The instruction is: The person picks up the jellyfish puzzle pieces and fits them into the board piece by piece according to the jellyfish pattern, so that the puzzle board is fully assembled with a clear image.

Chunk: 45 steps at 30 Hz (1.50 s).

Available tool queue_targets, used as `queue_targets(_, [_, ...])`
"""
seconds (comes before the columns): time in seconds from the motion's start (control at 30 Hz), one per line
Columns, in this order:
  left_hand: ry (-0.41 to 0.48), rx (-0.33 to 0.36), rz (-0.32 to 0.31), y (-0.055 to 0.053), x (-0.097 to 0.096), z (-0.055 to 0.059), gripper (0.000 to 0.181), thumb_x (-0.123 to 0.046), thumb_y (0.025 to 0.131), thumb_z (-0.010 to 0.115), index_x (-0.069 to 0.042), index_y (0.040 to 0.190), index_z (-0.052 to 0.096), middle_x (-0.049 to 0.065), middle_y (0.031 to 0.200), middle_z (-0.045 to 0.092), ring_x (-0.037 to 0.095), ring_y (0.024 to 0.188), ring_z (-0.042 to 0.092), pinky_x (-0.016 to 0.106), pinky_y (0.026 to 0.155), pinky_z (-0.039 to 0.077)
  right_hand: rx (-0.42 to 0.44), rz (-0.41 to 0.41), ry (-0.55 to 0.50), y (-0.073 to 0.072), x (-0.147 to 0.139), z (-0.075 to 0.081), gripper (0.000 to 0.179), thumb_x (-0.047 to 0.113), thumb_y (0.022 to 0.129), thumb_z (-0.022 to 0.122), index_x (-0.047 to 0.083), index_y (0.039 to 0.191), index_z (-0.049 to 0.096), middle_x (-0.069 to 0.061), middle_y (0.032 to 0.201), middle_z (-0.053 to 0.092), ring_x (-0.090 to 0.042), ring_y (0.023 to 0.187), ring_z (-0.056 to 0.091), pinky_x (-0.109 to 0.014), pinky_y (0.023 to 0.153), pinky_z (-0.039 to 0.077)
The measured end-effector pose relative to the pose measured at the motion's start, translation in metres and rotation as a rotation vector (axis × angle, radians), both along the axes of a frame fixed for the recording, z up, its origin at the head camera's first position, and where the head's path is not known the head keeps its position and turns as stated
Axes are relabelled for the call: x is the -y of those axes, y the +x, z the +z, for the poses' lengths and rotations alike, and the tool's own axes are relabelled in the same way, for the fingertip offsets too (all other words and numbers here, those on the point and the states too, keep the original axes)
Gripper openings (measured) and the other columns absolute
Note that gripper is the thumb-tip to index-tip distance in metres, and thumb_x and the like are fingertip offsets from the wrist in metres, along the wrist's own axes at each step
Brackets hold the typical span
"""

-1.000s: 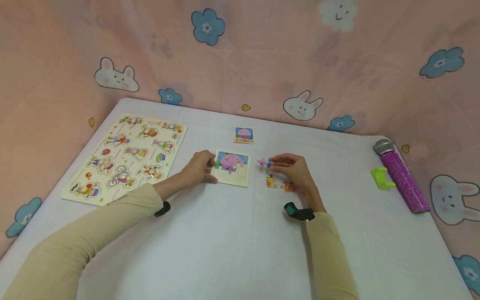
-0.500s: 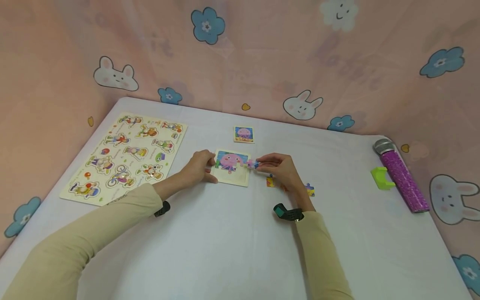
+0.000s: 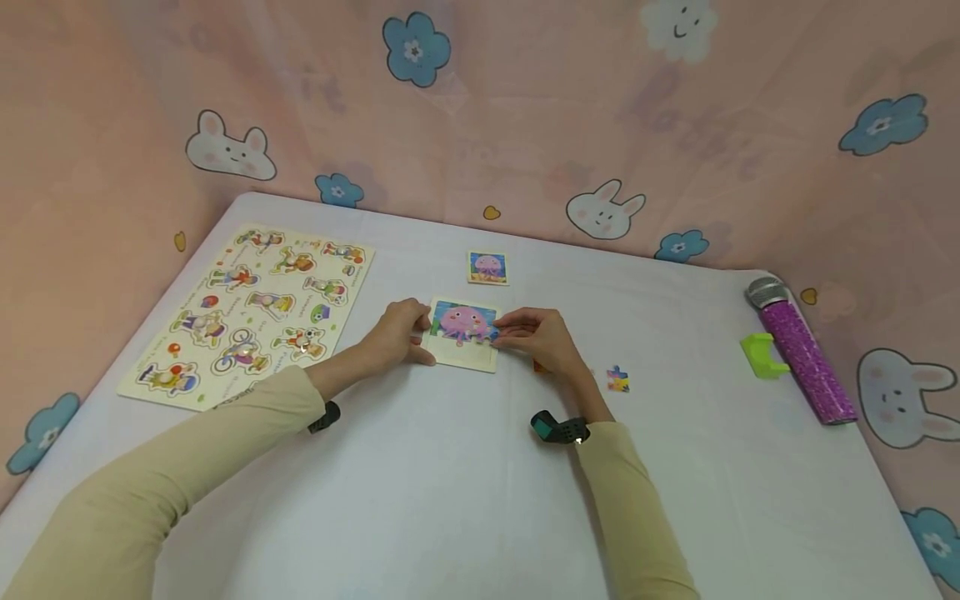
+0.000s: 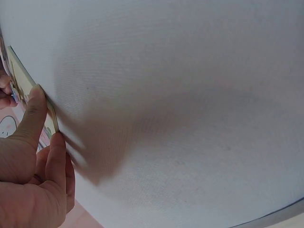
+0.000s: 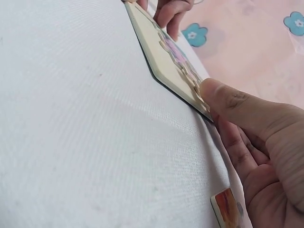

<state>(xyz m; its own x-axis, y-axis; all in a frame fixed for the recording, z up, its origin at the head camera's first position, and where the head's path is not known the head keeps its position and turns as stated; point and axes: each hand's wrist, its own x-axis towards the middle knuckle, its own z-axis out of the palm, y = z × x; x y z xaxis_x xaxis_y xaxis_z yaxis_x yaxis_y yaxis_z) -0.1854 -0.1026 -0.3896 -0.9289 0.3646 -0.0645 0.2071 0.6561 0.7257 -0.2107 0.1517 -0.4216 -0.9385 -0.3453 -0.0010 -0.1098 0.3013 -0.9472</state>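
Note:
A small square puzzle board (image 3: 463, 357) lies on the white table, its upper part filled with a pink octopus picture and its lower strip bare cream. My left hand (image 3: 393, 333) holds the board's left edge between thumb and fingers. At the right edge, my right hand (image 3: 538, 337) pinches a pink-and-blue puzzle piece (image 3: 489, 334) against the picture; the fingertips hide part of it. In the right wrist view, the thumb (image 5: 216, 92) presses at the board's rim. One loose puzzle piece (image 3: 618, 379) lies to the right; others are partly hidden under the right hand.
A matching octopus picture tile (image 3: 487, 268) lies behind the board. At left is a large cream puzzle board (image 3: 247, 317) with several figures. A purple glitter microphone (image 3: 806, 358) and a bright green plastic piece (image 3: 763, 357) lie at right. A patterned pink cloth (image 3: 480, 108) hangs behind.
My right hand has carried the pink-and-blue puzzle piece leftward from beside the board onto its right side. A loose piece at right has come into view. The left hand has stayed in place.

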Motion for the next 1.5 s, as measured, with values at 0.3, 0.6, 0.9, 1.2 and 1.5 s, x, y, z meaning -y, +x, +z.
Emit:
queue_targets(0.3, [0.020,-0.014,-0.013,0.002,0.001,0.001,0.049,0.003,0.066,0.085,0.013,0.104,0.056,0.020,0.099,0.056,0.026,0.089,0.052,0.032,0.078,0.054,-0.013,-0.004,0.089,0.000,0.009,0.006,0.028,0.000,0.078,0.076,-0.009,0.103,0.067,-0.023,0.101,0.068,-0.025,0.083,0.065,-0.014,0.070,0.053])
queue_targets(0.6, [0.015,-0.016,-0.008,0.002,0.001,0.001,0.049,0.003,0.066,0.084,0.013,0.104,0.056,0.022,0.100,0.056,0.028,0.090,0.052,0.032,0.078,0.054,-0.051,0.021,0.162,0.018,0.020,0.040,0.026,-0.006,0.079,0.073,-0.015,0.103,0.064,-0.028,0.098,0.066,-0.034,0.084,0.063,-0.016,0.068,0.052])
queue_targets(0.9, [0.030,-0.014,-0.014,0.003,0.001,-0.001,0.052,0.004,0.066,0.084,0.015,0.107,0.055,0.023,0.102,0.055,0.029,0.092,0.053,0.034,0.080,0.054,-0.048,0.029,0.180,0.020,0.020,0.041,0.027,-0.006,0.079,0.073,-0.015,0.103,0.064,-0.028,0.097,0.066,-0.029,0.082,0.064,-0.014,0.067,0.051])
queue_targets(1.2, [0.024,0.010,0.002,0.003,0.000,0.000,0.054,0.004,0.066,0.084,0.015,0.110,0.054,0.023,0.104,0.056,0.029,0.094,0.053,0.033,0.081,0.054,-0.060,0.041,0.168,0.020,0.018,0.042,0.027,-0.007,0.078,0.074,-0.015,0.102,0.065,-0.029,0.096,0.067,-0.036,0.083,0.064,-0.014,0.067,0.052])
queue_targets(1.5, [0.019,0.019,0.012,0.000,0.000,0.000,0.052,0.003,0.066,0.084,0.013,0.108,0.055,0.022,0.105,0.056,0.027,0.092,0.053,0.032,0.080,0.054,-0.036,0.027,0.142,0.011,0.015,0.030,0.027,-0.006,0.079,0.074,-0.014,0.103,0.065,-0.028,0.098,0.067,-0.035,0.085,0.064,-0.015,0.068,0.053])
